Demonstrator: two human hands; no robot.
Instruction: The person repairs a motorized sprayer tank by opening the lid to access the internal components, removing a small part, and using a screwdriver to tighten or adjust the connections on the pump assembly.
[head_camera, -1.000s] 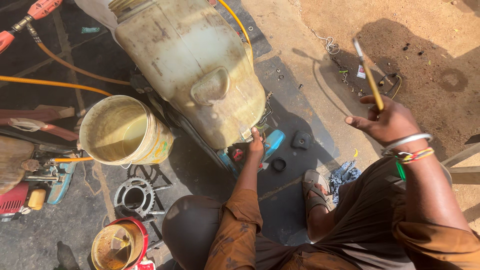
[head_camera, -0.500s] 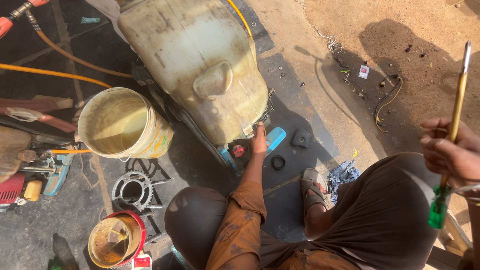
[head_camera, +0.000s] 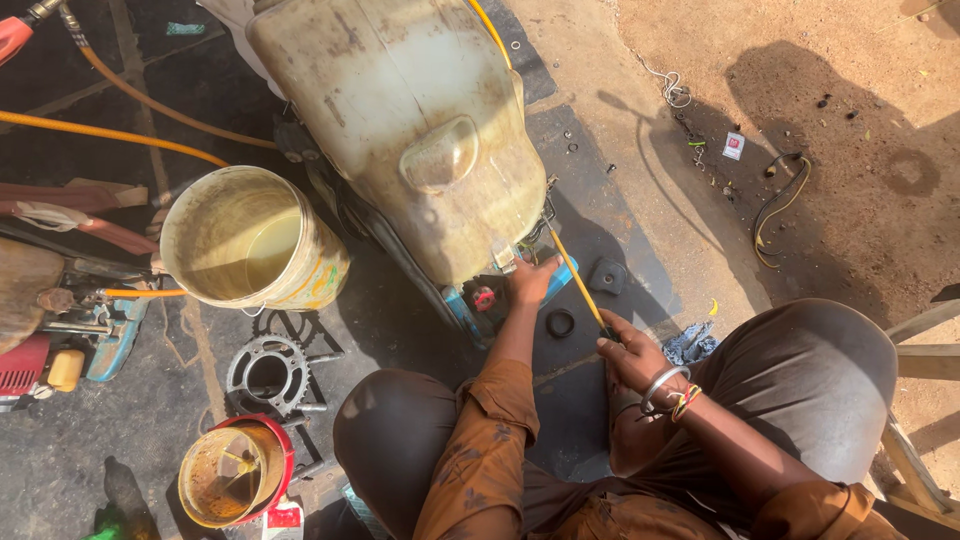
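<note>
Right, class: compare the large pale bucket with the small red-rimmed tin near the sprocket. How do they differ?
The large pale bucket is much bigger than the small red-rimmed tin. The bucket has a cream rim, while the tin has a red one. The bucket stands beside the dirty white tank; the tin sits lower in the picture, below the sprocket. Both are round, open-topped and hold yellowish liquid.

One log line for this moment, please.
left hand: at tank base | right hand: holds screwdriver, tip at base | bucket: beside tank
</note>
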